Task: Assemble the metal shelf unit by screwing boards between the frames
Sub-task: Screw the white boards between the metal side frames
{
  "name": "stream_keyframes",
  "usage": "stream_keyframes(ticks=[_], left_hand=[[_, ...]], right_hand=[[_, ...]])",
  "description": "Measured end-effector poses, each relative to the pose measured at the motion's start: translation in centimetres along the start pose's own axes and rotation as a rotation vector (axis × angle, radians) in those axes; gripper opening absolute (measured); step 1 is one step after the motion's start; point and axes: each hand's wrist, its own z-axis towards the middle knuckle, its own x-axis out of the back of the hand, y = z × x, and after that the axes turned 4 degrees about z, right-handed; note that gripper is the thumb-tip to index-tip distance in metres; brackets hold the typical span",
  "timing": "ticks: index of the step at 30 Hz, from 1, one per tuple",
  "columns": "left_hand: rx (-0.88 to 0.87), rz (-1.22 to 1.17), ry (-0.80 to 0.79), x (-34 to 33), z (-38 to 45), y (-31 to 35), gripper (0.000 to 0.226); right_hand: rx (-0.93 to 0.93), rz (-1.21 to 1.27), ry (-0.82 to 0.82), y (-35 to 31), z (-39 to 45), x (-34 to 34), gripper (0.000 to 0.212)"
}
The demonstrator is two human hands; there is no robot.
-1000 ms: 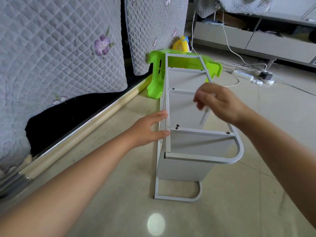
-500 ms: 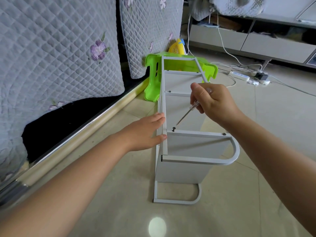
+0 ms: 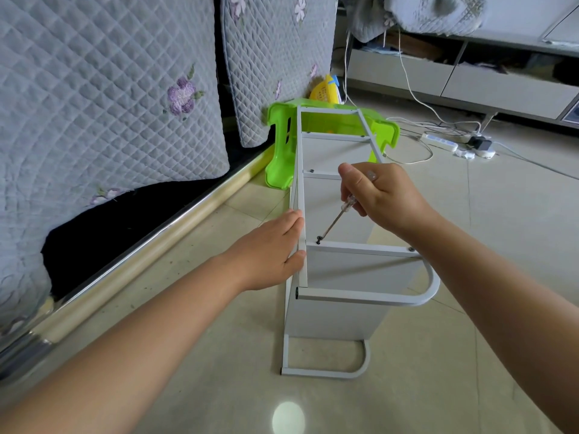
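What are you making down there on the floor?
A person is putting together a white metal shelf that lies on its side on the tiled floor. The left hand presses flat against the frame to steady it. The right hand grips a small screwdriver, its tip set on a dark screw at the corner of a crossbar. Another screw sits at the bar's other end. The far end of the shelf rests by a green plastic stool.
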Motion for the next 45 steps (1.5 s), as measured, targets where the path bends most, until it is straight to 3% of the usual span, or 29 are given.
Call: stream_keyframes(ticks=[26, 28, 32, 36, 39, 42, 45], left_hand=[[-0.01, -0.046, 0.034, -0.9, 0.1, -0.3, 0.06], [-0.011, -0.06, 0.035, -0.8, 0.1, -0.3, 0.059], [-0.008, -0.063, 0.022, -0.8, 0.1, -0.4, 0.06], [-0.005, -0.067, 0.018, -0.7, 0.1, -0.3, 0.06], [-0.005, -0.072, 0.031, -0.6, 0.1, -0.2, 0.06], [-0.004, -0.064, 0.029, -0.5, 0.0, -0.2, 0.06], [0.006, -0.059, 0.003, -0.1, 0.1, -0.3, 0.061]], right_hand=[[-0.125, -0.119, 0.009, -1.9, 0.7, -1.1, 0.05], [-0.13, -0.16, 0.056, -2.0, 1.0, -1.4, 0.043], [-0.087, -0.236, 0.147, -1.9, 0.9, -1.5, 0.006], [0.135, -0.416, 0.188, -1.8, 0.6, -1.5, 0.015], [0.164, -0.692, 0.025, -2.8, 0.7, -0.5, 0.028], [0.052, -0.637, -0.221, -4.0, 0.9, 1.2, 0.018], [0.009, -0.647, -0.351, -4.7, 1.0, 1.8, 0.013]])
